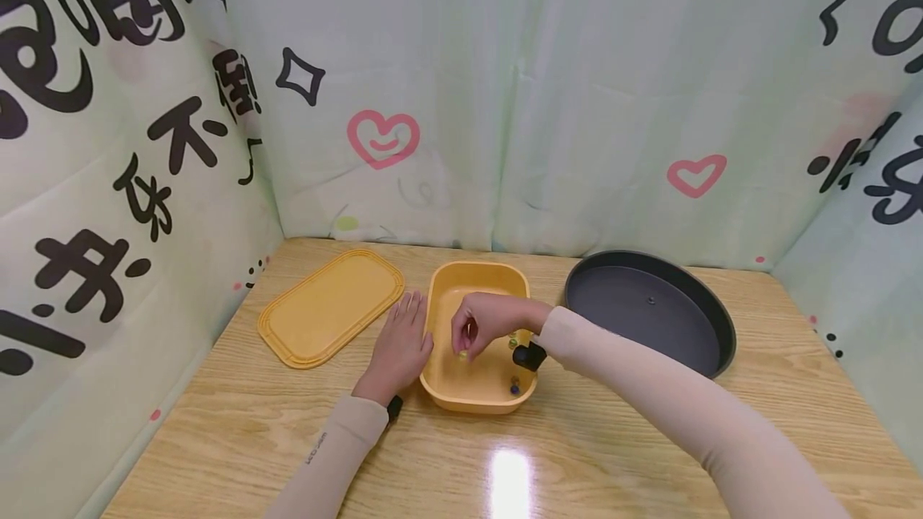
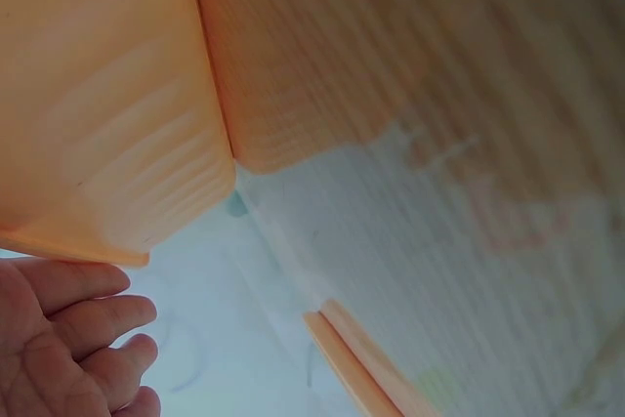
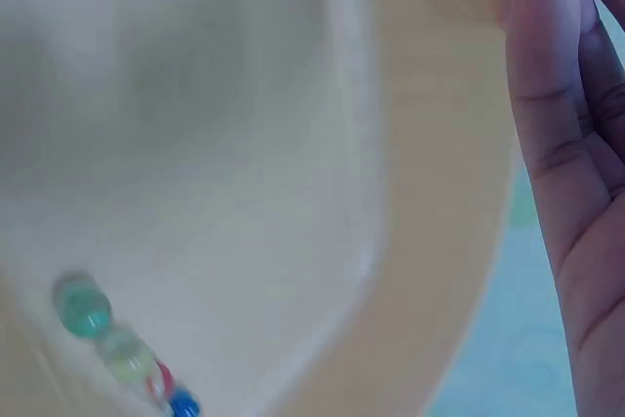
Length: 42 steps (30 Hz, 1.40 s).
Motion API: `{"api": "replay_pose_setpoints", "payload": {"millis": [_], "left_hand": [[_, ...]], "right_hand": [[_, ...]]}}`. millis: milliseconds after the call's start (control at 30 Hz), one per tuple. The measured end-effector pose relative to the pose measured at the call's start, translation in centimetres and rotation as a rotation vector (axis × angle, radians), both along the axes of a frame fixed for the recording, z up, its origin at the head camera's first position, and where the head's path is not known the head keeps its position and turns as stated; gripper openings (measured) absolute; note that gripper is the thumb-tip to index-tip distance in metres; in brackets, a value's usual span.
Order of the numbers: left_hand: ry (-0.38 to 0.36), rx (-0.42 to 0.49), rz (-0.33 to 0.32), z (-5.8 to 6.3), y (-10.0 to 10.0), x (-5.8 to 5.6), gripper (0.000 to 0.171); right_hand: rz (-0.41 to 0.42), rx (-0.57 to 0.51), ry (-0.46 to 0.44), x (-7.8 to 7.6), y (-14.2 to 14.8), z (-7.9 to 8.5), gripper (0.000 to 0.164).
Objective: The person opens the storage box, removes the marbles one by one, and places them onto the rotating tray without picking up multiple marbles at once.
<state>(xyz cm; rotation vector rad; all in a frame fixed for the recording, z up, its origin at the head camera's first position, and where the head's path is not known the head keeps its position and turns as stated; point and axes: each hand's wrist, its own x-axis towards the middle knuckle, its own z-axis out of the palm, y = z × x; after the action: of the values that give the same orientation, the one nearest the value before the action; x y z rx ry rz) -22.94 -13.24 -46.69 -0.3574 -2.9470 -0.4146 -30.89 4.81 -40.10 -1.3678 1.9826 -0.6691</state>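
Note:
An orange-yellow plastic tub (image 1: 461,400) stands on the table, with several glass marbles (image 1: 514,388) along its right side. In the right wrist view a green marble (image 3: 83,310), a clear one (image 3: 127,354) and a blue one (image 3: 184,403) lie in a row. My right hand (image 1: 489,320) reaches into the tub from the right, thumb and fingertips pinching a small yellowish marble (image 1: 464,355) low over the floor. My left hand (image 1: 401,344) rests against the tub's left wall, fingers extended; in the left wrist view its fingers (image 2: 103,324) lie beside the rim.
A matching orange-yellow lid (image 1: 332,307) lies flat left of the tub. To the right stands a large round dark pan (image 1: 642,311) with a small spot on its floor, partly behind my right sleeve. Printed curtains (image 1: 505,102) enclose the wooden table's back and sides.

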Motion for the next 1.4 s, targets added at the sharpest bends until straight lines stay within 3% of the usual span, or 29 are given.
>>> {"api": "replay_pose_setpoints", "payload": {"millis": [267, 567, 733, 933, 1133, 1233, 1400], "left_hand": [[-0.014, 0.013, -0.005, 0.0, 0.0, 0.0, 0.055], [-0.019, 0.016, -0.012, 0.0, 0.0, 0.0, 0.055], [-0.018, 0.025, -0.011, 0.0, -0.1, 0.0, 0.056], [-0.009, 0.011, -0.012, -0.2, -0.1, -0.1, 0.055], [-0.012, 0.025, -0.014, -0.2, -0.1, 0.0, 0.056], [-0.018, 0.033, -0.012, -0.1, -0.1, 0.0, 0.056], [-0.019, 0.029, -0.011, -0.1, -0.1, 0.0, 0.056]], "right_hand": [[-0.023, -0.066, -0.007, -0.9, 1.8, 2.2, 0.011], [-0.16, -0.072, 0.009, -1.6, 5.6, 5.1, 0.011], [-0.237, -0.068, 0.064, -2.3, 8.6, 6.0, 0.012], [-0.364, -0.081, 0.095, -3.6, 12.9, 5.3, 0.012], [-0.543, -0.142, 0.046, -4.4, 17.5, 3.9, 0.018], [-0.631, -0.184, 0.023, -4.7, 19.5, 3.0, 0.022], [-0.772, -0.228, 0.058, -5.2, 22.4, 1.2, 0.025]]}}
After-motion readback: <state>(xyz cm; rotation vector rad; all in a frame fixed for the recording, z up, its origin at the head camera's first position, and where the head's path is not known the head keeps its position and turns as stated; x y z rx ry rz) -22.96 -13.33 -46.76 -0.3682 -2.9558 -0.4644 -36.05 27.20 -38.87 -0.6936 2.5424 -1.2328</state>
